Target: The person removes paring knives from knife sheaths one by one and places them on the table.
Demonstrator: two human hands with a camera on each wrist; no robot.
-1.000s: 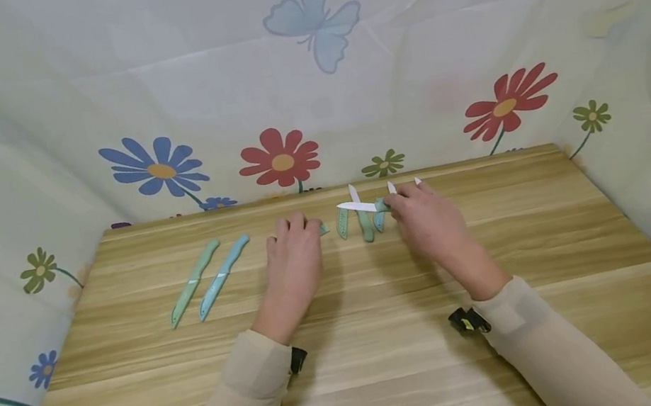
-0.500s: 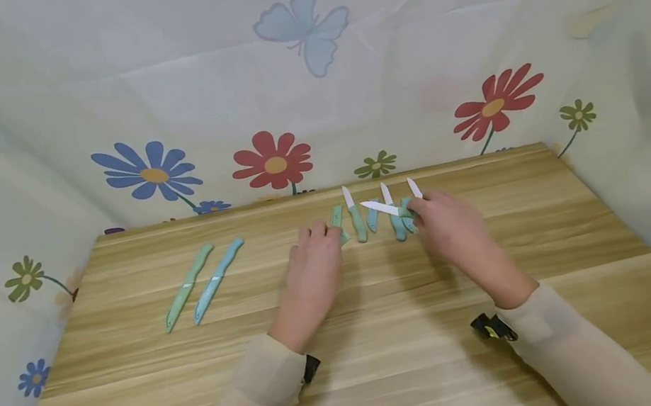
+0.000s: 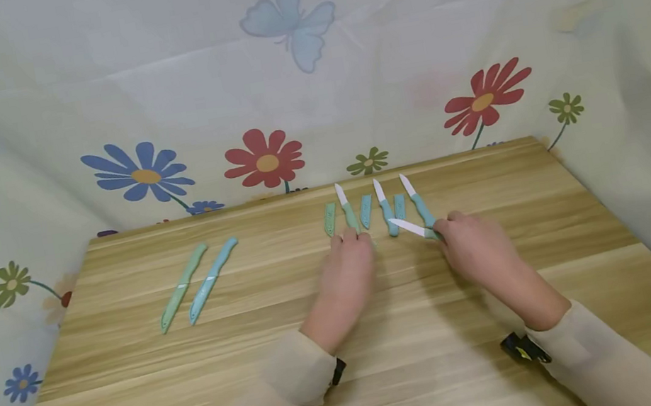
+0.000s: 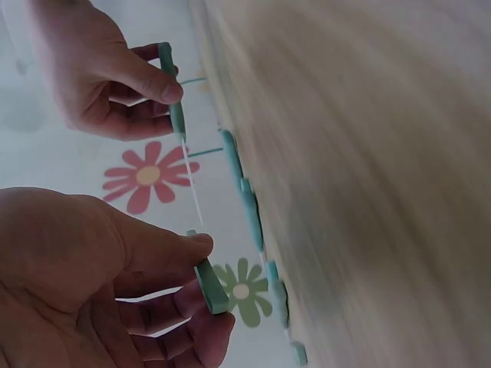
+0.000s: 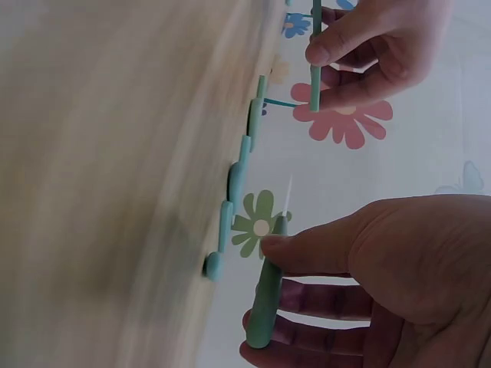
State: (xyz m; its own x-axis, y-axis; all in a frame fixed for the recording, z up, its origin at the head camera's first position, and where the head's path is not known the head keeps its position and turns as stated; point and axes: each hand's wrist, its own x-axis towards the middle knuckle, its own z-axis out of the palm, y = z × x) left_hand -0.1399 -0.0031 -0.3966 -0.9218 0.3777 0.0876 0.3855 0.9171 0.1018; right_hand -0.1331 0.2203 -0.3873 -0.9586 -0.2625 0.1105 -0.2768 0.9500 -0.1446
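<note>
My right hand (image 3: 481,245) grips a paring knife by its green handle (image 5: 267,299), with the white blade (image 3: 408,226) pointing left toward my other hand. In my left hand (image 3: 347,275), thumb and fingers pinch a green blade sheath (image 4: 211,287); the hand mostly hides it in the head view. Blade and sheath are apart. Behind my hands lie a green sheath (image 3: 330,219), an unsheathed green knife (image 3: 349,213), a blue sheath (image 3: 366,212), a blue knife (image 3: 386,211), another blue sheath (image 3: 400,206) and another blue knife (image 3: 420,207), blades toward the wall.
On the left of the wooden table (image 3: 252,380), a green knife (image 3: 184,284) and a blue knife (image 3: 212,279) lie side by side in their sheaths. A flower-printed cloth (image 3: 166,100) stands around the table's back and sides.
Both hands have moved right and closer to the body, the right still with the knife. The row of knives and sheaths behind them shows more fully. The head view has shifted slightly.
</note>
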